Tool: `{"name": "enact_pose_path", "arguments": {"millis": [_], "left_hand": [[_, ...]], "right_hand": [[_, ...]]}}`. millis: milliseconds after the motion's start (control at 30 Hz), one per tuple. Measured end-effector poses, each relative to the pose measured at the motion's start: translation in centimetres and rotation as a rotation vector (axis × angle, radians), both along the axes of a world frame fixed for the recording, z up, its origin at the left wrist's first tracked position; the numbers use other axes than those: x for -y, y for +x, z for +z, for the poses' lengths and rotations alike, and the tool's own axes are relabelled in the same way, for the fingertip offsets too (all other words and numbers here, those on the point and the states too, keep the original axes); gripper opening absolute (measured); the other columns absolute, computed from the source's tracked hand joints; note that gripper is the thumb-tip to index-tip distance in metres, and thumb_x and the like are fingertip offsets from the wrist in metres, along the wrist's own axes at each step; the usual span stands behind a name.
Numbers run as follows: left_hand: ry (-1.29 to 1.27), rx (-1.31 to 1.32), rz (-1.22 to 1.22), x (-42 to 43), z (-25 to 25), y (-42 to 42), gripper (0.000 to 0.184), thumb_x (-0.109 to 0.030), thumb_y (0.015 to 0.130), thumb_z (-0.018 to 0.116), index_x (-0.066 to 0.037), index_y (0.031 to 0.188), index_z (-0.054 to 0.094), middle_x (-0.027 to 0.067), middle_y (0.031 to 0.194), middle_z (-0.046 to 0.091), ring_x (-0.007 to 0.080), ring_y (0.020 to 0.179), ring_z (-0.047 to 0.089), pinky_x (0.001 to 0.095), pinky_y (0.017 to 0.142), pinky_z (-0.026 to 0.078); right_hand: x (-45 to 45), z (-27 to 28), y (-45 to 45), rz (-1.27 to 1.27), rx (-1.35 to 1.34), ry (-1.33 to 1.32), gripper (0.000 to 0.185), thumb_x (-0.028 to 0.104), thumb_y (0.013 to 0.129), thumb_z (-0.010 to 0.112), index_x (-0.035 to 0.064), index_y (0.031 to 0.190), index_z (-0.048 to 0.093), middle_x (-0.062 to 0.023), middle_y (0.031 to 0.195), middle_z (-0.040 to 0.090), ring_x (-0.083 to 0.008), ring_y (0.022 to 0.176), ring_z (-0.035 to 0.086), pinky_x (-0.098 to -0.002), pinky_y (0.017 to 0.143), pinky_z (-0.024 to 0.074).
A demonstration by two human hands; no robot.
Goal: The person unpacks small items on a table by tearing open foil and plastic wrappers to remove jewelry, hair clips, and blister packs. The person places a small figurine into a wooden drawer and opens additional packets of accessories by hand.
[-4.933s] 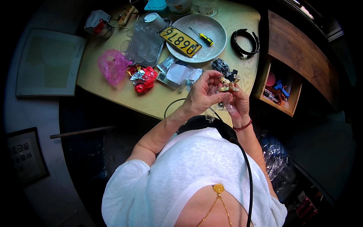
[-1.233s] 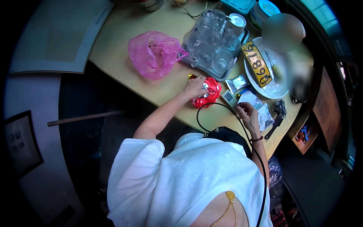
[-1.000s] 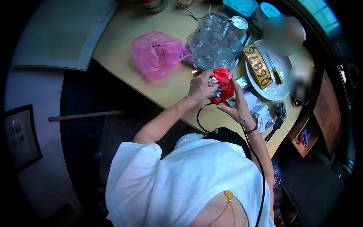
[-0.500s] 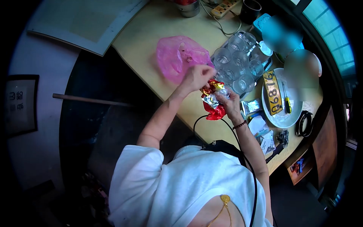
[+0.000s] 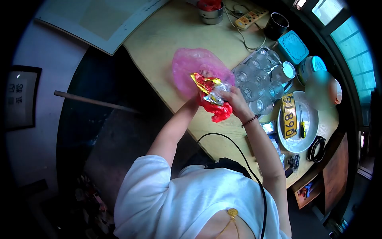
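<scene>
My right hand (image 5: 234, 99) is closed on a crumpled foil wrapper (image 5: 215, 110), red on one side with gold and silver parts. The wrapper hangs over the front edge of a pink plastic bag (image 5: 187, 65) that lies on the table. Behind the wrapper is my left hand (image 5: 195, 98), at the near side of the bag; its fingers are mostly hidden, so their grip does not show. Just right of my right hand, several clear drinking glasses (image 5: 250, 91) stand on a tray.
To the right, a white basin (image 5: 314, 123) holds a yellow number plate (image 5: 289, 115) and a screwdriver (image 5: 303, 129). Farther back are a blue box (image 5: 293, 47), a dark cup (image 5: 276, 26), a power strip (image 5: 251, 18) and a metal pot (image 5: 211, 16). A black cable crosses in front of me.
My left hand has come down from above the wrapper to behind it, beside the pink bag. My right hand has carried the wrapper left toward the bag. The camera view has shifted slightly.
</scene>
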State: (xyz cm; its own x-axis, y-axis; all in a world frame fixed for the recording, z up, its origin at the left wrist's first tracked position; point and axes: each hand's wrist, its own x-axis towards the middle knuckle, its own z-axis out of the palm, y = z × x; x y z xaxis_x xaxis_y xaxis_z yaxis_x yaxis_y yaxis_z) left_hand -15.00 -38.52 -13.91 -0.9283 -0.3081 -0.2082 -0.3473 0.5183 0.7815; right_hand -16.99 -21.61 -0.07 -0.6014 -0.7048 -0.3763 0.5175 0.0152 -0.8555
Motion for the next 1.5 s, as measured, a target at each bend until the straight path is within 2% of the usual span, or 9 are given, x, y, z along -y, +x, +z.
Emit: {"name": "enact_pose_path", "arguments": {"millis": [233,367,433,567,900,1000,1233,1367,1500], "left_hand": [[0.317,-0.191,-0.054,-0.5,1.7,6.6,0.054,-0.026,0.072,0.067,-0.008,0.118,0.046,0.0117,0.119,0.048,0.0247,0.112,0.046,0.0359,0.092,0.039],[0.098,-0.181,-0.037,0.4,-1.8,8.9,0.048,-0.023,0.075,0.064,-0.013,0.119,0.048,0.0144,0.125,0.042,0.0356,0.125,0.024,0.0617,0.099,0.012],[-0.690,0.046,0.023,0.3,0.5,8.7,0.039,-0.018,0.074,0.063,-0.011,0.112,0.055,0.0180,0.119,0.043,0.0422,0.122,0.022,0.0712,0.091,0.012],[-0.637,-0.062,0.071,1.0,4.2,8.9,0.015,-0.011,0.072,0.061,-0.005,0.085,0.064,0.0233,0.111,0.043,0.0444,0.114,0.029,0.0684,0.092,0.017],[-0.283,0.087,-0.216,-0.5,4.5,11.1,0.016,-0.018,0.070,0.066,-0.012,0.085,0.066,0.0237,0.141,0.013,0.0441,0.130,0.004,0.0648,0.098,0.008],[-0.415,-0.046,-0.141,-1.1,5.0,10.7,0.014,-0.017,0.069,0.067,-0.011,0.081,0.066,0.0203,0.135,0.028,0.0395,0.128,0.018,0.0626,0.097,0.013],[-0.522,-0.391,-0.009,-0.1,11.0,10.6,0.011,-0.010,0.072,0.064,-0.004,0.082,0.061,0.0080,0.092,0.055,0.0225,0.088,0.053,0.0395,0.078,0.039],[-0.099,-0.462,0.210,0.1,12.0,10.9,0.006,-0.004,0.081,0.058,-0.002,0.086,0.060,0.0046,0.072,0.057,0.0117,0.060,0.055,0.0240,0.052,0.042],[0.437,-0.290,0.330,-0.7,12.2,11.3,0.012,-0.005,0.085,0.054,0.002,0.094,0.057,0.0037,0.077,0.060,0.0091,0.062,0.056,0.0214,0.056,0.045]], "right_hand": [[4.7,-6.4,-3.3,0.074,0.293,0.012,0.019,0.010,0.078,0.057,-0.0069,0.087,0.059,-0.0092,0.082,0.062,-0.0153,0.065,0.059,-0.0282,0.060,0.0486],[4.9,-7.9,-4.2,0.403,-0.092,0.291,0.025,0.015,0.078,0.056,-0.0068,0.089,0.059,-0.0057,0.082,0.061,-0.0117,0.070,0.056,-0.0253,0.064,0.0456],[5.1,-9.7,-3.7,0.400,-0.360,0.335,0.023,0.015,0.076,0.055,-0.0039,0.089,0.061,-0.0051,0.080,0.062,-0.0093,0.071,0.054,-0.0261,0.064,0.0452],[5.6,-11.0,-2.5,0.469,-1.122,0.823,0.036,0.028,0.067,0.062,0.0006,0.091,0.064,-0.0235,0.092,0.060,-0.0313,0.090,0.059,-0.0377,0.077,0.0476],[9.5,-9.5,-2.9,-0.033,-0.744,0.790,0.043,0.025,0.068,0.064,-0.0039,0.099,0.055,-0.0270,0.100,0.055,-0.0404,0.096,0.053,-0.0426,0.081,0.0449],[10.8,-9.8,-0.9,-0.356,-1.023,0.619,0.058,0.014,0.070,0.060,-0.0033,0.120,0.036,-0.0275,0.130,0.027,-0.0416,0.113,0.039,-0.0407,0.093,0.0362],[11.5,-8.0,-1.3,0.039,-1.255,0.961,0.041,0.003,0.072,0.058,0.0011,0.110,0.041,-0.0204,0.109,0.042,-0.0340,0.095,0.055,-0.0405,0.072,0.0493],[13.0,-9.0,-2.0,-0.053,-1.240,0.810,0.035,0.005,0.072,0.060,0.0013,0.101,0.041,-0.0203,0.097,0.044,-0.0337,0.072,0.060,-0.0386,0.059,0.0510],[13.7,-8.4,-2.9,0.044,-1.005,0.552,0.065,0.003,0.065,0.060,-0.0034,0.122,0.030,-0.0318,0.121,0.032,-0.0458,0.095,0.051,-0.0425,0.082,0.0454]]}}
